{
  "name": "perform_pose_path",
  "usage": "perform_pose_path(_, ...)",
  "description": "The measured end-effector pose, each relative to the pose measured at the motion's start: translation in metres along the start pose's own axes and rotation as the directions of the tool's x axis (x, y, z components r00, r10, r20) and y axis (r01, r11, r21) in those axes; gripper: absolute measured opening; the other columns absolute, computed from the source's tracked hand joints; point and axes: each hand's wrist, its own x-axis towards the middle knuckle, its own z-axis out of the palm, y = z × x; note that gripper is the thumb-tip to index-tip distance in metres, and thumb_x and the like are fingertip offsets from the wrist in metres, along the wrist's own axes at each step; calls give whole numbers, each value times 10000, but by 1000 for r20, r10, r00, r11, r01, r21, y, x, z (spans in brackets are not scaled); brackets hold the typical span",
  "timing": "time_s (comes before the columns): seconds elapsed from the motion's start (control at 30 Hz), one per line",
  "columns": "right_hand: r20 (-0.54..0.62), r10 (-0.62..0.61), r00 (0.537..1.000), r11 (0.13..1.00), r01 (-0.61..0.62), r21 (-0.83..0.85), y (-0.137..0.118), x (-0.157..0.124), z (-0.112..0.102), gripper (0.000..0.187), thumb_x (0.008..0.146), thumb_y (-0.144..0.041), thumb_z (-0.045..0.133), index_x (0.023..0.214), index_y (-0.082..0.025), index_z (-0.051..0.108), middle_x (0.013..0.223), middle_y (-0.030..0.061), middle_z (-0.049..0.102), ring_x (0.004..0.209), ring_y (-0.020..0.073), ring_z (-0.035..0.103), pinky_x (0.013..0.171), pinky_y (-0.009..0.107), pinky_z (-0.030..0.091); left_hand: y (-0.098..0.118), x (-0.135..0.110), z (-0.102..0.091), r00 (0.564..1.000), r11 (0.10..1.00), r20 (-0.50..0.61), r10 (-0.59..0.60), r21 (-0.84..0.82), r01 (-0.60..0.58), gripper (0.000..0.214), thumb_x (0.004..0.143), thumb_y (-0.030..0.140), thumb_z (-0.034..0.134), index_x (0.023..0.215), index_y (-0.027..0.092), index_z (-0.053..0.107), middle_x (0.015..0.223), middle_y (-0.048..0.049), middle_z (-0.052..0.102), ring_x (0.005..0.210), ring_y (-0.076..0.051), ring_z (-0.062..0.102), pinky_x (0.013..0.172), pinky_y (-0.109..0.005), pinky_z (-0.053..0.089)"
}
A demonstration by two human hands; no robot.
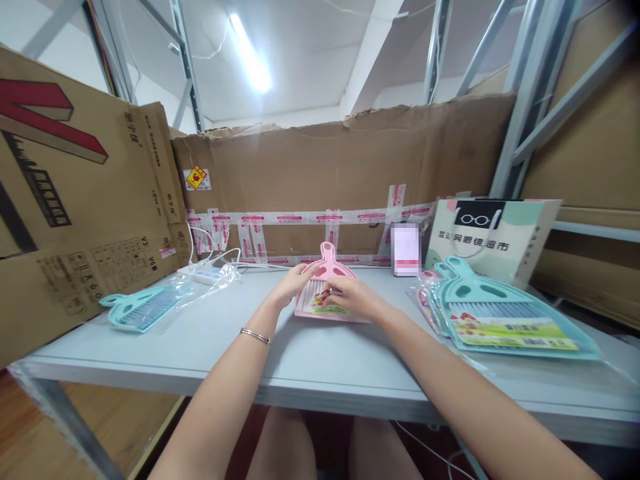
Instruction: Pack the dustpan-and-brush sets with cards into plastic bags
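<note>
A pink dustpan [327, 252] with a nested brush lies before me at the middle of the table, its handle pointing away. A printed label card [320, 308] covers the lower part of the pale bristles. My left hand [293, 283] grips the dustpan's left edge near the handle end, thumb and fingers closed on the rim. Over the bristles and the card, my right hand [350, 297] has its fingers curled inward. What those fingertips pinch, if anything, I cannot make out.
Stacked teal dustpan sets [500, 300] in plastic lie on the right, before a paper bag [490, 233] and a phone-like upright panel [407, 250]. On the left are another teal dustpan [137, 308] and a white power strip [207, 273]. Cardboard [300, 167] walls the back.
</note>
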Motion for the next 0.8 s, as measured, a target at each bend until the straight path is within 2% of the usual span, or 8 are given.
perform_pose_path(0.2,-161,61,985,996,-71,-58,6,2,0,255,673,-331,655,816,-196,491,756,8,567,685,153,491,606,257,351,8,-10,2,957,992,273,95,-111,-66,425,650,417,692,958,135,615,964,-83,641,888,-192,570,795,-297,412)
perform_pose_path(0.43,-367,102,925,982,-153,-113,15,2,5,381,662,-469,644,868,-196,475,867,60,577,811,216,515,731,339,378,6,-7,-5,968,980,230,98,-193,-53,626,532,158,766,1115,157,538,1130,-93,584,1018,-218,537,848,-322,422)
perform_pose_path(0.5,-547,145,824,968,-233,-94,18,3,3,430,683,-487,619,945,-177,476,965,107,559,924,253,498,811,386,367,4,-3,-10,980,971,165,108,-228,-68,622,527,164,769,1105,156,540,1127,-93,588,1018,-222,542,853,-326,425)
perform_pose_path(0.6,-786,348,512,924,-331,194,23,5,-3,621,636,-523,640,1080,-151,419,1158,171,471,1102,280,420,903,405,353,2,2,-15,993,948,38,113,-302,-96,611,528,213,777,1085,153,532,1083,-93,605,973,-223,567,831,-339,444)
perform_pose_path(0.63,-775,472,420,877,-317,362,24,6,-5,666,623,-531,644,1109,-149,395,1202,181,444,1128,274,414,906,391,369,2,4,-16,993,937,-5,119,-330,-114,615,526,225,781,1081,152,525,1074,-93,606,965,-223,571,828,-340,449)
perform_pose_path(0.67,-700,604,380,797,-283,534,25,6,-6,676,622,-541,636,1117,-155,386,1223,182,439,1129,264,431,888,375,398,2,5,-16,991,924,-43,131,-357,-137,621,525,233,783,1080,151,518,1072,-94,605,965,-222,572,826,-340,453)
perform_pose_path(0.7,-568,713,411,685,-239,688,24,7,-6,650,633,-552,618,1106,-165,398,1221,174,457,1107,253,467,854,358,431,2,5,-16,986,912,-74,148,-377,-165,623,527,240,784,1080,151,512,1071,-95,604,967,-223,571,825,-339,456)
perform_pose_path(0.8,-110,717,688,312,-176,934,16,8,-4,477,670,-524,600,1004,-205,484,1111,104,584,975,208,580,760,319,493,2,7,-13,969,892,-126,211,-381,-244,606,553,265,774,1086,152,509,1074,-98,602,984,-228,568,825,-338,463)
